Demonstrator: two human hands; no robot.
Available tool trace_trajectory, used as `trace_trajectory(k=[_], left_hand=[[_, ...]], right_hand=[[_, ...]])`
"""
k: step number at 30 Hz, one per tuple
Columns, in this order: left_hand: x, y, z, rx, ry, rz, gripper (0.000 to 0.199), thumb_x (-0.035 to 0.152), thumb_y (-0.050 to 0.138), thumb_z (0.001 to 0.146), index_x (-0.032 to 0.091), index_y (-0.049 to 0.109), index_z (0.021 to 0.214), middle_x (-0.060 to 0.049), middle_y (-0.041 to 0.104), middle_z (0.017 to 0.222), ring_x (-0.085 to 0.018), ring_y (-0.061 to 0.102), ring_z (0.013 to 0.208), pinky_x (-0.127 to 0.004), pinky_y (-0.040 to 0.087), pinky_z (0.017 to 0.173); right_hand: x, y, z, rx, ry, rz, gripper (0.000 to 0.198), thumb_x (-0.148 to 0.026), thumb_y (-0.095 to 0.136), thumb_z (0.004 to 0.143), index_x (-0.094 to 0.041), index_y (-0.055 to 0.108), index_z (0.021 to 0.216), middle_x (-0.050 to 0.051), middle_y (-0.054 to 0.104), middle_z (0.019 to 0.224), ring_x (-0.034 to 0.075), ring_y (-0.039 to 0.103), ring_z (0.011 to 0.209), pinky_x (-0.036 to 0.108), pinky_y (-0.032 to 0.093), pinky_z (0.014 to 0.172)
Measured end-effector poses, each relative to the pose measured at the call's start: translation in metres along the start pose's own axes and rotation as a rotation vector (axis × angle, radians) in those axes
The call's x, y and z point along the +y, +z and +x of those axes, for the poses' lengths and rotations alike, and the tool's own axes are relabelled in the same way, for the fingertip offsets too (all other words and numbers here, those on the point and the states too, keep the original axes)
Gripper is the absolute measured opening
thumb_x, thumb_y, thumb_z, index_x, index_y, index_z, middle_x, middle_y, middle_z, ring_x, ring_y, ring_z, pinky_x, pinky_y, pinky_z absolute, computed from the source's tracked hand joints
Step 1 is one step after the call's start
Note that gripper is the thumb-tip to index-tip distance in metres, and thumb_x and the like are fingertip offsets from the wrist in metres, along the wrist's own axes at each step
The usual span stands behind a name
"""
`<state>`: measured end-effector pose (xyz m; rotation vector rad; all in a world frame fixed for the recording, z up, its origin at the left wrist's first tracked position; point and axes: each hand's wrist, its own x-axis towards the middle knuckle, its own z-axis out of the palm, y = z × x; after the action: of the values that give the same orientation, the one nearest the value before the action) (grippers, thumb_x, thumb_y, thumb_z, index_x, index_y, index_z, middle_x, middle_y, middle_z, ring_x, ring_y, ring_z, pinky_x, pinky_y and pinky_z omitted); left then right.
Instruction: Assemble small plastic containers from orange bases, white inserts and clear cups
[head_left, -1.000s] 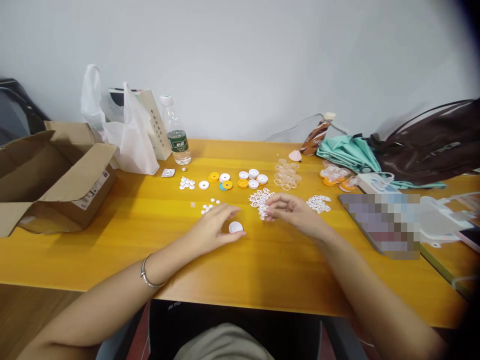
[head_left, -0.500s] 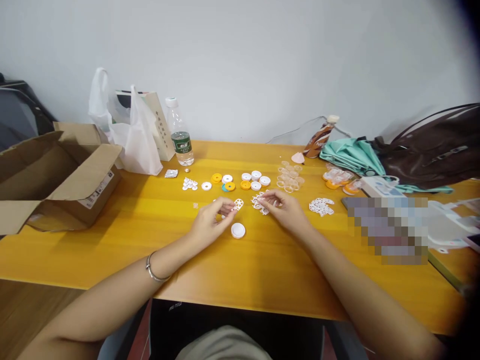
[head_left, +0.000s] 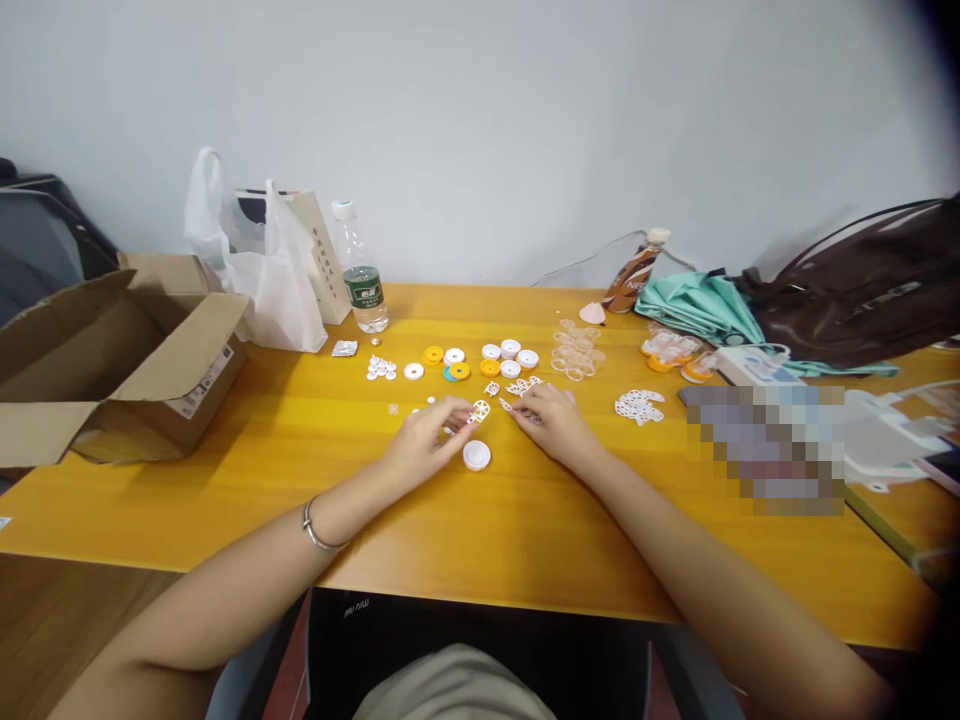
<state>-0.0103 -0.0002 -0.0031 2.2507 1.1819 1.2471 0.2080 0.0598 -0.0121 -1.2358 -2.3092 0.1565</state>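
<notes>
My left hand (head_left: 426, 438) pinches a white openwork plastic piece (head_left: 481, 410) between thumb and fingers, above the table. Close by on the right, my right hand (head_left: 556, 422) has a small white cut-out piece (head_left: 505, 405) at its fingertips. Behind my right fingers lie more white openwork pieces (head_left: 517, 387), partly covered by the hand. A shallow round white cup (head_left: 476, 456) rests on the table just in front of both hands. Behind them are white and orange round caps (head_left: 490, 368) and a white ring (head_left: 413, 371).
Small white parts (head_left: 381, 368) sit at the left, clear plastic rings (head_left: 577, 350) and a white openwork pile (head_left: 639, 406) at the right. A cardboard box (head_left: 180, 370), a water bottle (head_left: 365, 285), a brown bottle (head_left: 636, 272) and a dark bag (head_left: 847, 290) stand around the edges.
My right hand has drawn a small white piece toward me from the cluster, which now lies more spread out. My left hand keeps its piece in nearly the same spot.
</notes>
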Motion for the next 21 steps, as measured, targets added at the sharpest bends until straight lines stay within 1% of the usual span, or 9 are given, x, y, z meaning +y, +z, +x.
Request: trace_trajectory(k=[4, 6, 8, 11, 13, 15, 18, 21], left_hand=[[-0.002, -0.001, 0.000, -0.003, 0.001, 0.004, 0.018, 0.026, 0.054, 0.084, 0.018, 0.054, 0.100, -0.004, 0.067, 0.085, -0.012, 0.065, 0.076, -0.024, 0.054, 0.070], [-0.002, -0.002, 0.000, -0.011, 0.006, 0.009, 0.019, 0.026, 0.054, 0.084, 0.018, 0.054, 0.101, -0.004, 0.067, 0.086, -0.012, 0.065, 0.077, -0.024, 0.054, 0.071], [-0.001, -0.002, 0.001, -0.019, 0.003, 0.014, 0.019, 0.026, 0.053, 0.084, 0.018, 0.053, 0.102, -0.004, 0.067, 0.085, -0.012, 0.065, 0.077, -0.023, 0.054, 0.070], [-0.001, -0.002, 0.001, -0.033, -0.004, 0.004, 0.021, 0.026, 0.052, 0.085, 0.018, 0.053, 0.103, -0.003, 0.067, 0.083, -0.013, 0.065, 0.077, -0.023, 0.054, 0.069], [-0.001, -0.002, 0.001, -0.041, -0.002, -0.011, 0.021, 0.026, 0.051, 0.085, 0.018, 0.053, 0.105, -0.003, 0.066, 0.083, -0.012, 0.065, 0.077, -0.024, 0.054, 0.071], [-0.001, -0.002, 0.001, -0.046, 0.002, -0.019, 0.022, 0.025, 0.051, 0.085, 0.018, 0.053, 0.106, -0.004, 0.066, 0.085, -0.012, 0.064, 0.079, -0.024, 0.053, 0.072], [-0.001, -0.003, 0.002, -0.050, 0.013, -0.010, 0.022, 0.023, 0.050, 0.086, 0.017, 0.053, 0.107, -0.005, 0.066, 0.087, -0.013, 0.064, 0.079, -0.024, 0.053, 0.071], [0.000, -0.004, 0.002, -0.055, 0.023, -0.013, 0.025, 0.023, 0.049, 0.086, 0.017, 0.051, 0.110, -0.005, 0.066, 0.086, -0.013, 0.064, 0.078, -0.025, 0.053, 0.071]], right_hand=[[-0.006, -0.008, -0.001, 0.081, 0.031, 0.245, 0.012, -0.024, 0.055, 0.078, -0.018, 0.064, 0.072, 0.004, 0.058, 0.072, 0.016, 0.053, 0.069, 0.029, 0.040, 0.064], [-0.011, -0.012, -0.002, 0.100, 0.081, 0.346, 0.010, -0.025, 0.056, 0.076, -0.018, 0.062, 0.072, 0.003, 0.057, 0.071, 0.015, 0.051, 0.064, 0.028, 0.040, 0.061], [-0.013, -0.016, -0.001, 0.091, 0.148, 0.425, 0.008, -0.025, 0.058, 0.073, -0.018, 0.060, 0.071, 0.002, 0.057, 0.070, 0.013, 0.050, 0.061, 0.027, 0.040, 0.060], [-0.012, -0.015, 0.000, 0.087, 0.245, 0.587, 0.007, -0.024, 0.058, 0.070, -0.019, 0.053, 0.068, 0.001, 0.060, 0.075, 0.013, 0.053, 0.066, 0.027, 0.042, 0.063], [-0.011, -0.013, 0.000, 0.078, 0.294, 0.758, 0.012, -0.024, 0.057, 0.070, -0.019, 0.046, 0.067, 0.003, 0.063, 0.082, 0.014, 0.057, 0.072, 0.028, 0.044, 0.067], [-0.012, -0.013, 0.000, 0.038, 0.325, 0.924, 0.016, -0.026, 0.058, 0.070, -0.020, 0.043, 0.068, 0.003, 0.065, 0.085, 0.013, 0.059, 0.074, 0.029, 0.045, 0.069], [-0.017, -0.016, -0.001, -0.018, 0.345, 1.078, 0.020, -0.029, 0.062, 0.071, -0.020, 0.045, 0.077, 0.003, 0.068, 0.084, 0.012, 0.061, 0.069, 0.030, 0.046, 0.070], [-0.023, -0.020, -0.003, -0.060, 0.347, 1.192, 0.028, -0.032, 0.063, 0.074, -0.022, 0.052, 0.097, 0.003, 0.070, 0.091, 0.013, 0.064, 0.077, 0.031, 0.048, 0.076]])
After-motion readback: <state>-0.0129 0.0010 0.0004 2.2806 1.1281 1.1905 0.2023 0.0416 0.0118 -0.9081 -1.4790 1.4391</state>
